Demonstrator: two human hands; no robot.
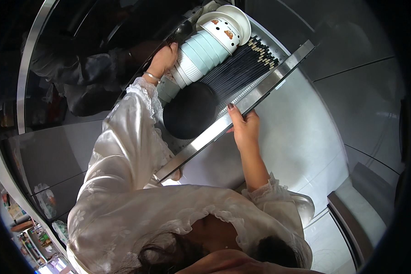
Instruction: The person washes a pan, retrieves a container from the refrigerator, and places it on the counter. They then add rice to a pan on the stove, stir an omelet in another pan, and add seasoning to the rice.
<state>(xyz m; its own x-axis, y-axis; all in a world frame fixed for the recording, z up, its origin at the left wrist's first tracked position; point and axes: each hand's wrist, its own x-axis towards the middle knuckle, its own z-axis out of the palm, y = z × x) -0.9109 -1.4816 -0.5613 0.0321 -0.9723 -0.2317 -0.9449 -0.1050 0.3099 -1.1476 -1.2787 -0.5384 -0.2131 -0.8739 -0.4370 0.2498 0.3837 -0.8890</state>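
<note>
My left hand (pixel 162 61) reaches into the pulled-out drawer at its inner side, against a row of nested bowls (pixel 202 51) lying on their sides; whether it grips one cannot be told. The bowls are pale blue, ribbed white and grey, with bear-patterned bowls (pixel 226 32) at the far end. My right hand (pixel 245 125) is closed around the drawer's metal front edge (pixel 260 84), thumb on top. Black chopsticks (pixel 233 72) with gold-coloured ends lie in a bundle between bowls and drawer front. A round black dish or pan (pixel 190 110) sits nearer to me.
Dark glossy cabinet fronts (pixel 72 68) stand on the left and mirror my arm. Grey cabinet panels (pixel 359 89) are at the right. The pale floor (pixel 294 137) shows beyond the drawer front. Shelves with assorted goods (pixel 37 239) appear at the lower left.
</note>
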